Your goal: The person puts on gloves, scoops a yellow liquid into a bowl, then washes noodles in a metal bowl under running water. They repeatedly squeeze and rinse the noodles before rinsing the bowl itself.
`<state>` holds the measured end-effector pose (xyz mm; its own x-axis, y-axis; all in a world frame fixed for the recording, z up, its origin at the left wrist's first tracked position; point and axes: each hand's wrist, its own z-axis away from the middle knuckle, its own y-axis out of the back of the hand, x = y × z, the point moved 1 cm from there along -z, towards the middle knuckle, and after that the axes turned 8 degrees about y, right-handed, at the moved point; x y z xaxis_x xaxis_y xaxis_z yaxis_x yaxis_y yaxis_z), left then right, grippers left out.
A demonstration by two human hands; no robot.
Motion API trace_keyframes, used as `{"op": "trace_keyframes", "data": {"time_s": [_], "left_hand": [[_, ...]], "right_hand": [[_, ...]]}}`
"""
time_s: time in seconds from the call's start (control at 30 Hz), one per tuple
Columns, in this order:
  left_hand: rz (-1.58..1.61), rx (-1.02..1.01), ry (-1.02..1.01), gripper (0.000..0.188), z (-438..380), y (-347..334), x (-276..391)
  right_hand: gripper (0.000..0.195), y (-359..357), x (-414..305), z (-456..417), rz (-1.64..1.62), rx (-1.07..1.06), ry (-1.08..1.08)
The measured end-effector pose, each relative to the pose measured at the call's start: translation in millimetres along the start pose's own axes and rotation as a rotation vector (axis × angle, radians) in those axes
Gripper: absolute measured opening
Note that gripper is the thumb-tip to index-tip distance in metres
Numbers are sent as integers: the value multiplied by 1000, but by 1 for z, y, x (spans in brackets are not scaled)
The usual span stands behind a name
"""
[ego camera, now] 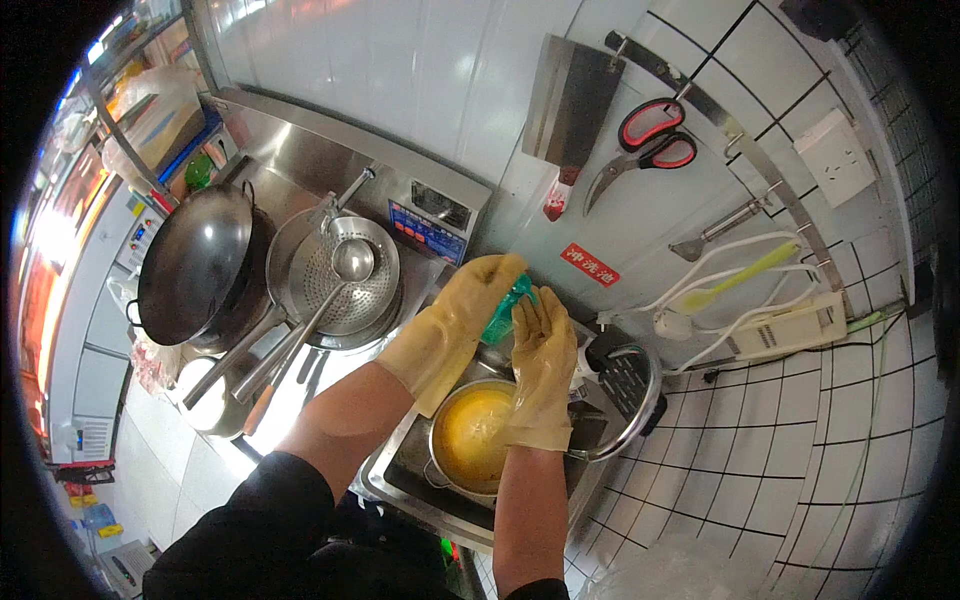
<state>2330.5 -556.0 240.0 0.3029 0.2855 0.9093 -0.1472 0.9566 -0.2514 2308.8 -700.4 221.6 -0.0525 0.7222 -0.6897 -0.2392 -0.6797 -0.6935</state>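
My left hand (472,289), in a yellow rubber glove, is folded over the top of a translucent green bottle (497,324) beside the wall. My right hand (541,352), gloved the same way, is raised close against the bottle's right side. Its fingers are extended and slightly curled, and I see nothing held in it. Below the hands, a round metal pot (433,442) holds yellow-orange liquid (471,439) in the sink (401,480). The right glove and forearm cover the pot's right edge. The lower part of the bottle is partly hidden.
At left are a black wok (196,262), a perforated strainer (319,281) and a metal ladle (352,260). A cleaver (574,97), scissors (652,142) and a peeler (712,229) hang on the wall. A power strip (787,326) with white cables lies right of the sink.
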Motion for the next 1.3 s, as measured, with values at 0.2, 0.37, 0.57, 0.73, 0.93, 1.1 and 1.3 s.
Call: {"op": "trace_keyframes", "data": {"time_s": [0.2,0.37,0.57,0.73,0.93,1.1,1.3], "left_hand": [[-199,-54,-43,30,-10,-4,1],[-416,2,-147,29,-4,-1,10],[-502,41,-192,28,-3,-1,16],[-440,40,-214,30,-14,0,3],[-81,92,-102,38,23,6,7],[575,188,169,37,61,15,-72],[1003,66,709,25,97,-19,-116]], "right_hand": [[51,4,12,-7,-112,-22,-52],[50,4,13,-9,-90,-65,-49],[48,7,17,-11,-153,-47,-56],[44,2,15,2,490,-244,298],[39,29,7,62,506,-200,206],[38,-53,-24,206,677,-177,21],[38,36,5,249,1387,-637,140]]}}
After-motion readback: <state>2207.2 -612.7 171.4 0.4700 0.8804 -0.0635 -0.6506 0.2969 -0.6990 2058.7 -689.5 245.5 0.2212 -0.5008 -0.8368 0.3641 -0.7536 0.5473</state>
